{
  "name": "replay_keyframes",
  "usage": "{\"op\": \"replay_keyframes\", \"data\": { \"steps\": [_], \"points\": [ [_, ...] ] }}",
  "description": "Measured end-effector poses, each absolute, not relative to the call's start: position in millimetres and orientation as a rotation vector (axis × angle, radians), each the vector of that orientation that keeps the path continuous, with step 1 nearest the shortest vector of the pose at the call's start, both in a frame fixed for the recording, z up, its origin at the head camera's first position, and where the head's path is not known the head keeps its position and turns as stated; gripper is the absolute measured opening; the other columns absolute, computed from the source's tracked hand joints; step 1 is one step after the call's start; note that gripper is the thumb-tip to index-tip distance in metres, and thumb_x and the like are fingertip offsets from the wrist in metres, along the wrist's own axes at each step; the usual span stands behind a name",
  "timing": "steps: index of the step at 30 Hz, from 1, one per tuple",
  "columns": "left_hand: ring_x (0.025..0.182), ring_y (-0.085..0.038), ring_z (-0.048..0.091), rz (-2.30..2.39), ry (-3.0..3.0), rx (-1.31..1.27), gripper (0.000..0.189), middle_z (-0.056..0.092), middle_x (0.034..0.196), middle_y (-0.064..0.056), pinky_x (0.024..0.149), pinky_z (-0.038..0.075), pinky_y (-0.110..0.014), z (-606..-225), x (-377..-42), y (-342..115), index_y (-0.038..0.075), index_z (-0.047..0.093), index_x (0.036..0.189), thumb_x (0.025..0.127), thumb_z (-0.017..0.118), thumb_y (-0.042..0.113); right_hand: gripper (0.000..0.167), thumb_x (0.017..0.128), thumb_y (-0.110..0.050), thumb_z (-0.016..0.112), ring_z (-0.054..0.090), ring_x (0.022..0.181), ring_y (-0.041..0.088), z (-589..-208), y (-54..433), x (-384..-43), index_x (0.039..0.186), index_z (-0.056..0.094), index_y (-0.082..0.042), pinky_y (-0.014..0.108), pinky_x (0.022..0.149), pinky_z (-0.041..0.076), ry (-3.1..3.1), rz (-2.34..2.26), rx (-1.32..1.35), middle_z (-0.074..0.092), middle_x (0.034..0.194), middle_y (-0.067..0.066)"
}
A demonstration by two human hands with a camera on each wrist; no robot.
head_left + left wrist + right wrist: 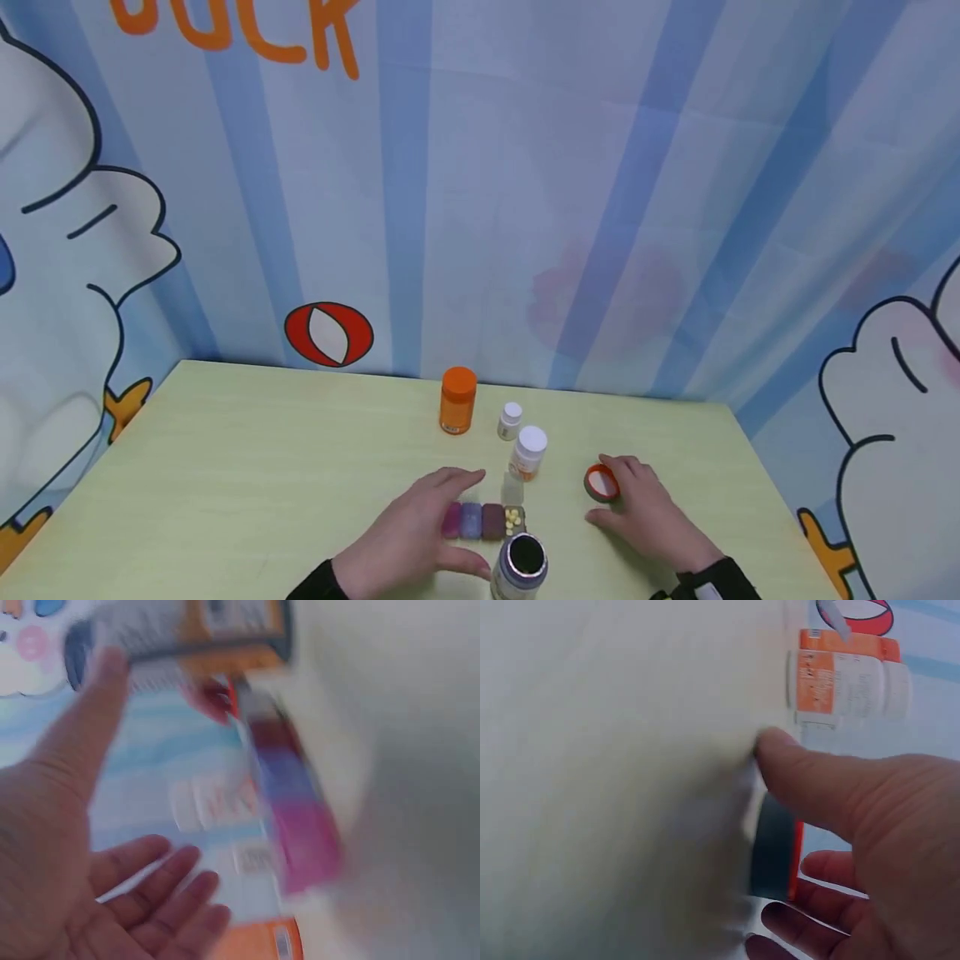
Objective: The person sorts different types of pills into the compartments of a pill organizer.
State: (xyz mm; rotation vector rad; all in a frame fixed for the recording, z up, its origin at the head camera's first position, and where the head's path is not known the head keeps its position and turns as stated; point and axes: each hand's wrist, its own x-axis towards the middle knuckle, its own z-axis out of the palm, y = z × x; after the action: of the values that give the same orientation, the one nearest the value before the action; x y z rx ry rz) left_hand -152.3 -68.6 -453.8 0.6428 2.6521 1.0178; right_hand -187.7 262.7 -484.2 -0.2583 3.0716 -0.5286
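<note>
My left hand is spread beside a pill organizer with pink, blue and dark red compartments. Its end compartment has a raised clear lid and holds yellowish pills. Close to the left thumb stands an uncapped bottle with a dark mouth; in the blurred left wrist view this bottle lies just past the thumb, and I cannot tell if they touch. On the right, my right hand has loosely bent fingers around a dark cap with a red inside. The thumb stays apart from the cap.
An orange bottle stands at the back of the pale table. Two white-capped bottles, a small one and a larger one, stand behind the organizer. A printed cloth backdrop rises behind the table.
</note>
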Motion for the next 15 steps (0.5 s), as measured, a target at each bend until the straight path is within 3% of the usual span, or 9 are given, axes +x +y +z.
{"op": "replay_keyframes", "data": {
  "steps": [6, 10, 15],
  "points": [
    [0.119, -0.008, 0.050, 1.173, 2.366, 0.655, 0.077, 0.056, 0.128, 0.019, 0.103, 0.044, -0.043, -450.3, -133.9, -44.9, 0.035, 0.052, 0.135, 0.067, 0.082, 0.054, 0.064, 0.078, -0.031, 0.081, 0.054, 0.106, 0.016, -479.3, 249.4, -181.2, 0.131, 0.054, -0.010, 0.036, 0.091, 0.052, 3.069, -0.576, -0.324, 0.055, 0.119, 0.002],
    [0.115, -0.011, 0.053, 1.223, 2.312, 0.532, 0.058, 0.059, 0.122, 0.021, 0.099, 0.046, -0.051, -452.8, -128.1, -35.8, 0.038, 0.061, 0.121, 0.069, 0.084, 0.045, 0.064, 0.078, -0.024, 0.081, 0.054, 0.104, 0.004, -456.6, 235.2, -162.2, 0.134, 0.051, -0.016, 0.026, 0.089, 0.052, 3.005, -0.680, -0.583, 0.051, 0.118, -0.008],
    [0.111, -0.015, 0.055, 1.248, 2.279, 0.433, 0.051, 0.060, 0.124, 0.015, 0.096, 0.046, -0.057, -455.7, -127.9, -32.2, 0.039, 0.063, 0.114, 0.068, 0.085, 0.047, 0.060, 0.086, -0.038, 0.073, 0.049, 0.110, -0.001, -423.9, 219.2, -137.5, 0.138, 0.043, -0.032, 0.022, 0.091, 0.050, 2.816, -0.744, -0.824, 0.046, 0.125, -0.017]
  ]
}}
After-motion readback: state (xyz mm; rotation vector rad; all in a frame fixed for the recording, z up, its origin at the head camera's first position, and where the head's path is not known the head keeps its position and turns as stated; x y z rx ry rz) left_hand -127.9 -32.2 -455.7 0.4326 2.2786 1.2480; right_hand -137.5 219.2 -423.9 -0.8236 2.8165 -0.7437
